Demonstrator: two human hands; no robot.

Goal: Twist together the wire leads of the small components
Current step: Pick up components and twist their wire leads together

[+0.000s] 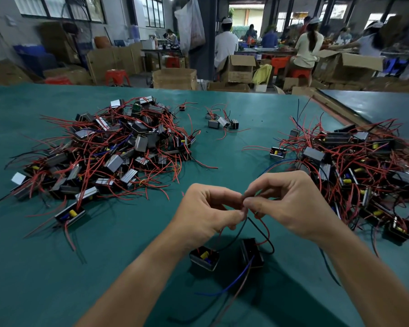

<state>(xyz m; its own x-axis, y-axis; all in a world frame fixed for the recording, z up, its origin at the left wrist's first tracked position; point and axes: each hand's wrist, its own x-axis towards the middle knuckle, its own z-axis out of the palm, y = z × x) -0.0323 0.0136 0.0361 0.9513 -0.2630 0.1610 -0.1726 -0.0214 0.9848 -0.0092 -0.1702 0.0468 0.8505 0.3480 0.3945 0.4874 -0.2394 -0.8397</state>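
Green counter [128,232], head view: left hand [206,208] and right hand [291,204] meet at near centre, both pinching the wire leads [237,234] rising from two small components [204,257] lying just nearer, so twisting looks underway; next, roll the pinched ends round each other, keeping tension.
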